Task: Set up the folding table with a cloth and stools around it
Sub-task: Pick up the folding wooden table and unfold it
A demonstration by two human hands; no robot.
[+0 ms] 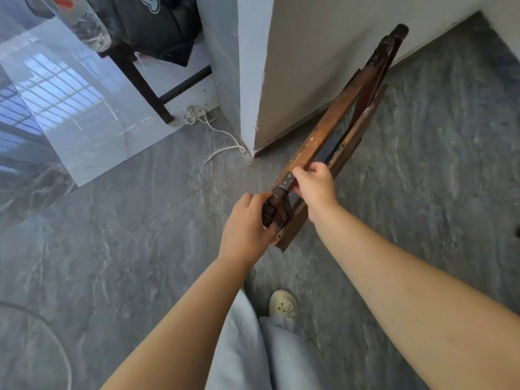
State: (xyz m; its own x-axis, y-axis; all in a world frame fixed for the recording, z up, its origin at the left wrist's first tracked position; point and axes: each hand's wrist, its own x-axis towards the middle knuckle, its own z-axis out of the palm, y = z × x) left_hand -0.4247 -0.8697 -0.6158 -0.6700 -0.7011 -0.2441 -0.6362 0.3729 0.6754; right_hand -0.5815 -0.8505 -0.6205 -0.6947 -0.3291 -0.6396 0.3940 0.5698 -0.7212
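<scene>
A folded brown wooden table point(332, 119) slants edge-on from the centre up toward the white wall at the upper right, its far end lifted near the wall base. My left hand point(247, 220) grips the dark near end of its frame. My right hand point(315, 184) holds the upper wooden rail just beyond a metal bracket, fingers curled over the rail. No cloth and no stools are in view.
A white wall corner point(247, 80) stands just left of the table. A dark wooden bench point(140, 77) with a black bag point(157, 26) sits upper left, a white cord point(222, 133) trailing on the grey marbled floor. My shoe point(282, 304) is below the table.
</scene>
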